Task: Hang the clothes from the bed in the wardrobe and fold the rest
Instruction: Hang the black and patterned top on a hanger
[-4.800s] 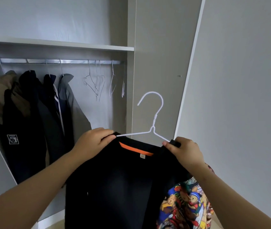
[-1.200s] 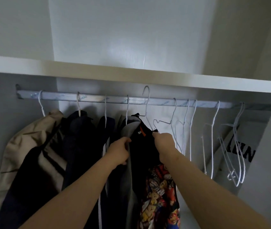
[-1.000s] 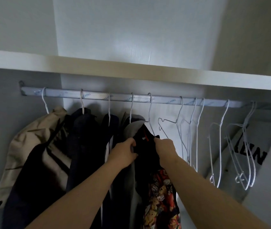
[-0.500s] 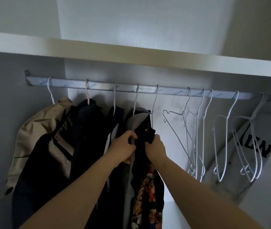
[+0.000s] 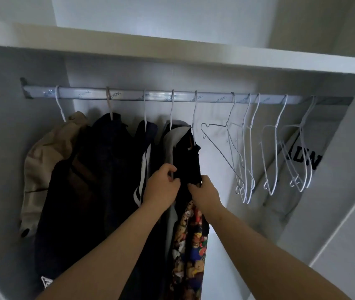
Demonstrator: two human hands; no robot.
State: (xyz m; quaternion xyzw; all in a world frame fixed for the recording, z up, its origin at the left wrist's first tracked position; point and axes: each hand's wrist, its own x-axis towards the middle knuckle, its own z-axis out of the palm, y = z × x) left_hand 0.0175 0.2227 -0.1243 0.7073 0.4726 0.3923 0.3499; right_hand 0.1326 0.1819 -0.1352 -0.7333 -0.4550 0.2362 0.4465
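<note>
Right now my left hand [image 5: 162, 188] is curled on the left edge of the black shirt [image 5: 188, 161], and my right hand [image 5: 204, 194] pinches its right edge just beside. That shirt hangs on a white hanger [image 5: 194, 118] hooked over the rail [image 5: 128, 96], between a grey garment [image 5: 175, 135] and the empty hangers [image 5: 244, 169].

The black garment [image 5: 188, 161] hangs from a white wire hanger [image 5: 194, 118] hooked over the wardrobe's metal rail [image 5: 159, 97], pressed against the grey garment [image 5: 173, 137] on its left. A bright cartoon-bear print [image 5: 188, 245] covers its lower part; the left hand [image 5: 161, 189] and right hand [image 5: 204, 195] each grip its dark fabric.
</note>
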